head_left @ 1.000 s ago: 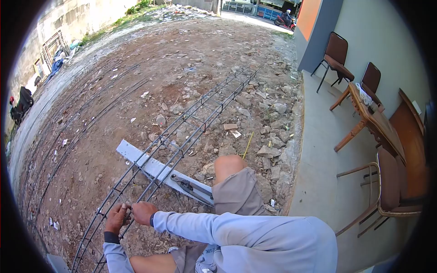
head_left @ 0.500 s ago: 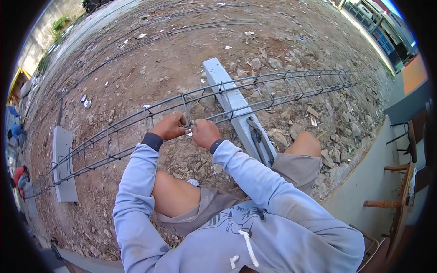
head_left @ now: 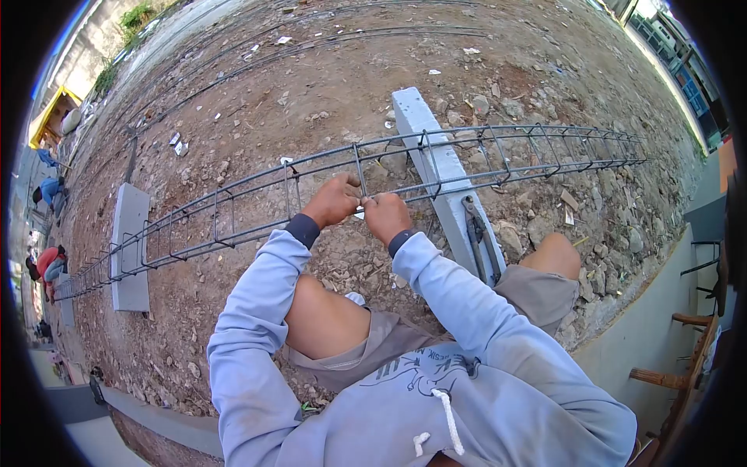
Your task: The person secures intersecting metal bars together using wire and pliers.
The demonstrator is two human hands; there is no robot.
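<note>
A long steel rebar cage (head_left: 257, 228) of thin bars and square stirrups stretches across in front of me. My left hand (head_left: 334, 200) is closed at the near lower bar, its fingertips against a stirrup (head_left: 359, 159). Right beside it, my right hand (head_left: 386, 215) pinches at the same joint, thumb and forefinger together. Whether a small piece of wire sits between the fingers is hidden. The cage rests on a grey block (head_left: 424, 124) just right of my hands. Dark long-handled pincers (head_left: 476, 229) lie on that block's near end.
Another grey block (head_left: 131, 206) supports the cage at left. Loose bars (head_left: 311, 39) lie on the rubble-strewn ground (head_left: 257, 311) beyond. Two people, one in a red top (head_left: 48, 261) and one in blue (head_left: 51, 189), bend at far left. Wooden furniture (head_left: 661, 379) stands at right.
The view has swung left, so the cage and blocks appear farther right. Both hands stay together at the same stirrup joint.
</note>
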